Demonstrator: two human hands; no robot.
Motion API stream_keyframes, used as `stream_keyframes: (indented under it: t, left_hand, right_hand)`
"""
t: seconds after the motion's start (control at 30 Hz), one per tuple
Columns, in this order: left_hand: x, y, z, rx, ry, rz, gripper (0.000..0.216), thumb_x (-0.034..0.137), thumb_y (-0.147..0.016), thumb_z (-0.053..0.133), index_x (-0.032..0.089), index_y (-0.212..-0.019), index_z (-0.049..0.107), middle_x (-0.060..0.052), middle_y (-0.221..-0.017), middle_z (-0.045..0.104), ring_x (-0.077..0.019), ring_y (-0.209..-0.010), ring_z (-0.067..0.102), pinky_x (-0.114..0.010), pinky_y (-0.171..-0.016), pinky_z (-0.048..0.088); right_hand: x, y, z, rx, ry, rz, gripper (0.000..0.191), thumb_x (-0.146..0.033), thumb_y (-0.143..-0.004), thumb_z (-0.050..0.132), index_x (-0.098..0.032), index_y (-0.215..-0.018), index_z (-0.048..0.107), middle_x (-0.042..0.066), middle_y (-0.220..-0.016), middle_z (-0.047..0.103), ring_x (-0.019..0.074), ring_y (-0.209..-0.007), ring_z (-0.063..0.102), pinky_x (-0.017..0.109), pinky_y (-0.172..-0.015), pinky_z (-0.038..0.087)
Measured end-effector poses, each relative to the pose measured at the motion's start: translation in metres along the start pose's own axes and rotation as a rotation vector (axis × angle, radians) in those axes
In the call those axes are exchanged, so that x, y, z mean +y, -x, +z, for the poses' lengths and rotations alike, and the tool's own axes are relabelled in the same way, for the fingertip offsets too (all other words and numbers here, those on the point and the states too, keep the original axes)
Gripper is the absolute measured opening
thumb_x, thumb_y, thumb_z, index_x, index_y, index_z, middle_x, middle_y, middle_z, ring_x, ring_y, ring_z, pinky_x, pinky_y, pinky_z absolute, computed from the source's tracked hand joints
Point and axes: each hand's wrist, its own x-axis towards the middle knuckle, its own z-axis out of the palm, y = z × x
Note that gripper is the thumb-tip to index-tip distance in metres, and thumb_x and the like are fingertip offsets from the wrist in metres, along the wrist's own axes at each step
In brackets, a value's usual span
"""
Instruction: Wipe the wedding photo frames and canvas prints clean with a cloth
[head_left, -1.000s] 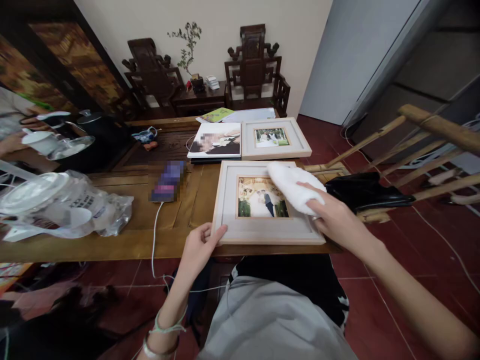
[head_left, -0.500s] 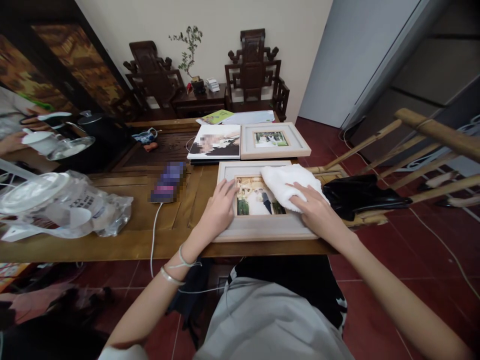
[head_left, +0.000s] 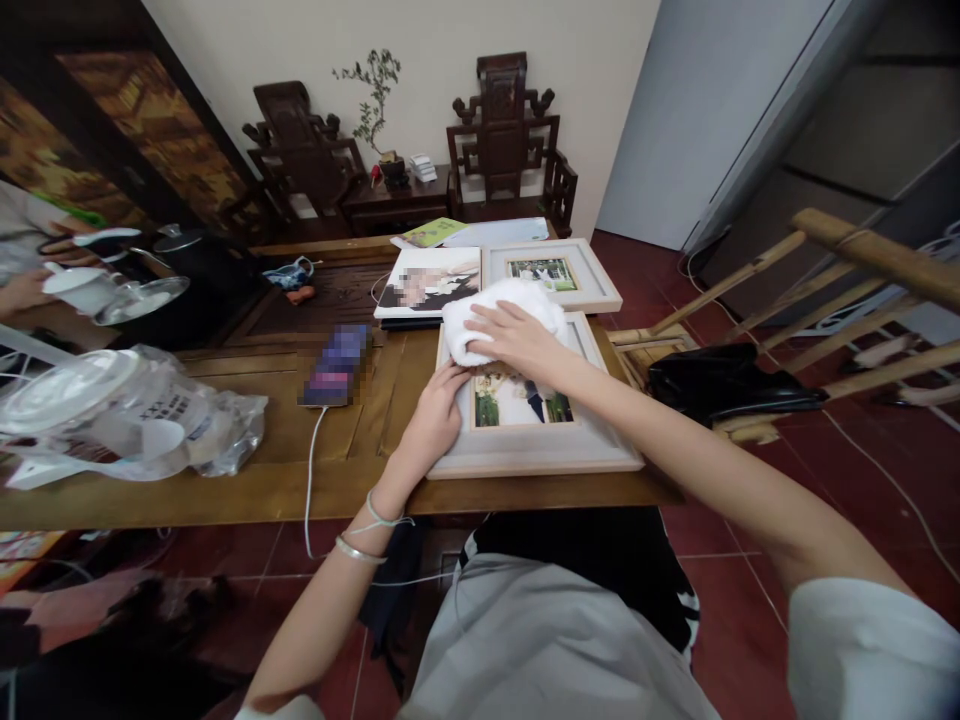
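A pale wooden picture frame [head_left: 611, 455] with a wedding photo [head_left: 551, 405] in it lies flat at the table's front edge. My left hand [head_left: 435, 415] is closed over its left rim, its fingertips close to the cloth. With bent fingers my right hand [head_left: 517, 340] grips a folded white cloth [head_left: 532, 297], pressing it over the frame's upper left part. The cloth hides the frame's top left corner and the top of the photo. My right forearm crosses above the frame's right side.
Behind lie a second frame [head_left: 600, 280] and a white-edged photo panel [head_left: 435, 285]. To the left are a phone [head_left: 337, 370] on a cable and a plastic-wrapped container [head_left: 112, 400]. A bamboo chair [head_left: 780, 260] with a black bag [head_left: 720, 385] stands right. Another person's hand [head_left: 22, 290] shows far left.
My right hand has slid the cloth from the frame's upper right to its upper left. My left hand stays on the left rim, shifted slightly.
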Motion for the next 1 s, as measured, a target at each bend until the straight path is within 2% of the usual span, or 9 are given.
stream_keyframes:
  t: [0.07,0.17,0.33,0.57,0.63,0.7,0.8,0.9,1.0]
  left_hand:
    - [-0.001,0.0,0.0,0.0,0.006,0.008,0.057,-0.003,-0.08,0.043,0.014,-0.129,0.068,-0.014,-0.14,0.067,-0.0292,-0.144,0.053,-0.054,-0.123,0.043]
    - [-0.002,0.0,0.001,0.009,0.008,0.009,0.057,-0.003,-0.081,0.043,0.014,-0.129,0.068,-0.014,-0.138,0.068,-0.0298,-0.145,0.052,-0.053,-0.123,0.042]
    - [-0.005,0.002,0.006,0.025,0.022,0.0,0.058,-0.003,-0.082,0.043,0.013,-0.133,0.065,-0.015,-0.14,0.067,-0.0304,-0.146,0.051,-0.056,-0.124,0.041]
    - [-0.002,0.006,0.01,0.056,0.047,-0.071,0.056,-0.002,-0.085,0.042,0.015,-0.134,0.064,-0.014,-0.144,0.064,-0.0284,-0.147,0.05,-0.055,-0.125,0.039]
    - [0.001,0.006,0.011,0.054,0.054,-0.104,0.056,-0.002,-0.086,0.041,0.015,-0.134,0.064,-0.015,-0.145,0.063,-0.0288,-0.148,0.048,-0.056,-0.125,0.039]
    - [0.004,0.006,0.011,0.054,0.061,-0.124,0.056,-0.001,-0.087,0.04,0.016,-0.135,0.063,-0.015,-0.146,0.062,-0.0292,-0.148,0.047,-0.058,-0.124,0.039]
    - [0.008,0.005,0.01,0.039,0.043,-0.145,0.058,-0.001,-0.086,0.04,0.018,-0.136,0.064,-0.014,-0.147,0.061,-0.0295,-0.149,0.046,-0.06,-0.124,0.038]
    - [0.012,0.001,0.005,-0.04,0.002,-0.161,0.061,-0.003,-0.085,0.039,0.017,-0.138,0.063,-0.015,-0.152,0.055,-0.0309,-0.152,0.041,-0.06,-0.123,0.037]
    - [0.017,-0.005,-0.002,-0.133,-0.016,-0.154,0.065,-0.005,-0.084,0.039,0.018,-0.139,0.064,-0.015,-0.156,0.052,-0.0313,-0.156,0.035,-0.06,-0.123,0.036]
  right_hand:
    - [-0.005,-0.011,0.011,-0.091,-0.038,0.028,0.034,-0.004,-0.096,0.051,-0.017,-0.123,0.067,0.014,-0.148,0.061,0.0311,-0.148,0.044,0.053,-0.117,0.036]
    - [-0.01,-0.016,0.017,-0.138,-0.053,0.079,0.038,0.0,-0.092,0.052,-0.014,-0.123,0.067,0.018,-0.146,0.062,0.0315,-0.146,0.045,0.05,-0.113,0.038]
    - [-0.007,-0.009,0.006,-0.17,-0.012,0.076,0.028,-0.007,-0.097,0.05,-0.012,-0.116,0.07,0.021,-0.123,0.071,0.0299,-0.125,0.059,0.043,-0.102,0.04]
    - [0.034,0.051,-0.024,-0.329,0.168,0.231,0.035,0.005,-0.086,0.048,-0.013,-0.103,0.072,0.015,-0.095,0.075,0.028,-0.098,0.069,0.038,-0.088,0.04]
    - [0.038,0.071,-0.031,-0.347,0.191,0.261,0.037,0.008,-0.082,0.047,-0.013,-0.099,0.072,0.015,-0.092,0.075,0.0268,-0.091,0.069,0.037,-0.084,0.04]
    - [0.03,0.089,-0.038,-0.334,0.169,0.258,0.036,0.008,-0.081,0.047,-0.013,-0.096,0.071,0.015,-0.092,0.074,0.0267,-0.091,0.07,0.037,-0.083,0.041]
    - [-0.003,0.115,-0.051,-0.275,0.099,0.223,0.035,0.008,-0.078,0.049,-0.014,-0.095,0.07,0.018,-0.101,0.075,0.0295,-0.102,0.07,0.039,-0.089,0.045]
    - [-0.038,0.141,-0.068,-0.219,0.001,0.169,0.039,0.009,-0.072,0.05,-0.015,-0.095,0.07,0.019,-0.112,0.076,0.031,-0.118,0.067,0.041,-0.098,0.046]
    - [-0.055,0.155,-0.08,-0.22,-0.081,0.167,0.044,0.01,-0.065,0.049,-0.017,-0.092,0.069,0.017,-0.115,0.076,0.0296,-0.122,0.066,0.039,-0.099,0.047]
